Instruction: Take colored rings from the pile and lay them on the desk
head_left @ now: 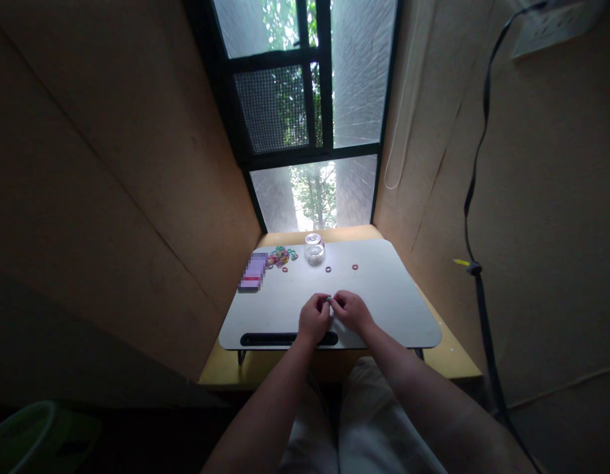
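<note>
Above the front middle of the white table [384, 289], my left hand [315, 317] and my right hand [353, 311] meet fingertip to fingertip. Pinched between them is a small green hair tie [329, 299], mostly covered by the fingers. Both hands are closed. Beyond them on the tabletop lie a purple hair tie [328, 269], a red one on the right [355, 266] and a pinkish one on the left [285, 269], set apart from each other. A loose heap of hair ties [282, 255] in mixed colours sits at the back left.
A clear jar [314, 250] stands at the back of the table. At the left edge lies a blurred purple flat object [253, 271]. A black slot [265, 339] runs along the front edge. Walls flank both sides, with a window [312, 191] behind and a hanging black cord [475, 197] on the right.
</note>
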A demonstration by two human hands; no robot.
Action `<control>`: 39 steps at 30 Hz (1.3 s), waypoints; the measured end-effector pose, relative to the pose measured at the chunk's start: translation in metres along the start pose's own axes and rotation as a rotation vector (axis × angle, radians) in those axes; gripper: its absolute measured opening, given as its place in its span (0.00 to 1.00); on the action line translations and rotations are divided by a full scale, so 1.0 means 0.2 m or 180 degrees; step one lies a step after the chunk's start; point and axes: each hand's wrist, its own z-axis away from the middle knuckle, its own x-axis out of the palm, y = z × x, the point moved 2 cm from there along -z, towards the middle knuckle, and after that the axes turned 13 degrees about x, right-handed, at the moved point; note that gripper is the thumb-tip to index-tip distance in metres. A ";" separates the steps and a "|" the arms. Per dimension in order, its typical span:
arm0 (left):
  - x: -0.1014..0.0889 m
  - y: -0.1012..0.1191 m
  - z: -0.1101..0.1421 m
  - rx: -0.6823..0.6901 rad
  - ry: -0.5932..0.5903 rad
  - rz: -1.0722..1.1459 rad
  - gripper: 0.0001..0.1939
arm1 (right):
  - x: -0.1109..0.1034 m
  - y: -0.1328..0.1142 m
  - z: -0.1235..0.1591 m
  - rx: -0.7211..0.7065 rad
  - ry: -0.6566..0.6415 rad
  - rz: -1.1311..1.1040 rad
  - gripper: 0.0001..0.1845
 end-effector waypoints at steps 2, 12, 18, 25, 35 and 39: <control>0.00 0.01 0.00 -0.0003 -0.0010 -0.0029 0.10 | 0.00 0.00 0.00 -0.0006 0.0006 -0.0003 0.13; 0.01 0.01 0.00 -0.0020 0.0026 0.0034 0.09 | -0.01 -0.01 0.00 -0.0049 0.0016 -0.0041 0.13; 0.00 0.01 0.00 -0.0038 0.0025 0.0015 0.09 | -0.01 -0.01 0.00 -0.0057 0.0035 -0.0038 0.13; 0.00 0.00 0.00 -0.0085 0.0049 0.0043 0.09 | 0.00 0.00 0.00 -0.0043 0.0013 -0.0020 0.13; 0.00 0.01 -0.01 -0.0105 0.0012 -0.0011 0.10 | 0.00 0.00 0.00 -0.0064 0.0007 -0.0015 0.13; 0.00 0.01 -0.01 -0.0107 0.0022 -0.0038 0.10 | 0.01 0.01 0.00 -0.0068 0.0002 -0.0021 0.13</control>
